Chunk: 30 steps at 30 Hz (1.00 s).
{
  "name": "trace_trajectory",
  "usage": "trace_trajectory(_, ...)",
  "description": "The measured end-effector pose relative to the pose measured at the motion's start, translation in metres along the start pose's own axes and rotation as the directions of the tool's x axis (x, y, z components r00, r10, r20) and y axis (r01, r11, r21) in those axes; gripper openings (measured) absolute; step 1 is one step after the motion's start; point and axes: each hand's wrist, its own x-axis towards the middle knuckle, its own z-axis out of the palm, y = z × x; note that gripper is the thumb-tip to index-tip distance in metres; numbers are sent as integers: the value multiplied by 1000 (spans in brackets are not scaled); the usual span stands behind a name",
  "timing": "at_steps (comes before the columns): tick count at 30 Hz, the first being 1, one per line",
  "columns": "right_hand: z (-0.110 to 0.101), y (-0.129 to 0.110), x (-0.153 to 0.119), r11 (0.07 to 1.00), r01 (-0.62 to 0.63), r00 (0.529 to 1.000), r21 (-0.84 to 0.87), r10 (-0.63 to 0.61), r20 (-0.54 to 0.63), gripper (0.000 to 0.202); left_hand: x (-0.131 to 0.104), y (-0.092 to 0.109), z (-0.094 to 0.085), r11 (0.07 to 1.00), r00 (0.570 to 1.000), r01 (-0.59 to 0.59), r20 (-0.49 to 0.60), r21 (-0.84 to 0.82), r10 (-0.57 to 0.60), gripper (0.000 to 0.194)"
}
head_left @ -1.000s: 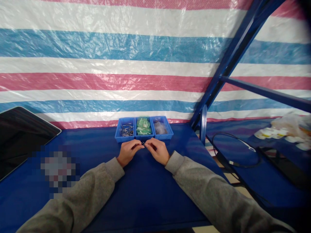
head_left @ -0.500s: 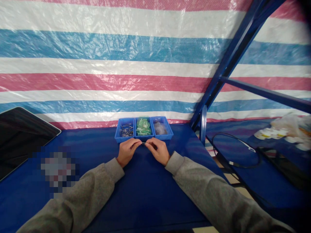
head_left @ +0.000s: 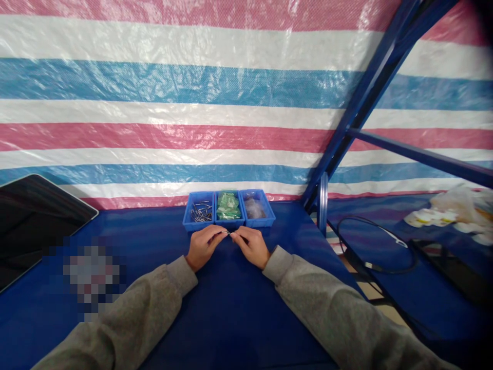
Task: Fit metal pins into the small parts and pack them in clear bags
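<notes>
My left hand (head_left: 204,246) and my right hand (head_left: 252,245) meet over the table, fingertips close together. Between them is a small thin metal piece (head_left: 228,233), pinched from both sides; most of it is hidden by the fingers, so its exact kind does not show. Just beyond the hands stand three blue bins side by side. The left bin (head_left: 187,222) contains several slim metal rods (head_left: 201,211). Green plastic packets (head_left: 228,204) fill the middle one, and clear plastic bags (head_left: 254,207) lie in the right one.
A dark flat screen (head_left: 34,221) lies at the left of the blue table (head_left: 231,318), near a pixelated patch. A blue metal frame (head_left: 356,110) rises at the right. Beyond it, a black cable (head_left: 385,271) and white items in plastic (head_left: 427,217) rest on another blue surface.
The view has tilted slightly, so everything sits a little lower. Both hands stay together; the fingertips have shifted a little, and less of the metal piece shows between them.
</notes>
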Motion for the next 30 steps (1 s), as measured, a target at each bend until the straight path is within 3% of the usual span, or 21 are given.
trace_trajectory(10, -1, 0, -1, 999, -33, 999, -33, 33, -15, 38, -4, 1, 0, 992, 996, 86, 17, -87, -84, 13)
trace_trajectory(17, -1, 0, -2, 998, -58, 996, -26, 56, -63, 36, -4, -3, 0, 993, 992, 116, 52, -11, -115, 17)
trace_trajectory(24, -1, 1, -2, 997, -65, 993, -30, 62, -101, 34, -1, -6, 3, 1000, 995, -10, 94, 20, 8, 22)
trace_trajectory(30, -4, -3, -1, 996, -89, 985, -26, 84, -147, 33, 1, -5, 2, 999, 998, -47, 48, -16, 48, 19)
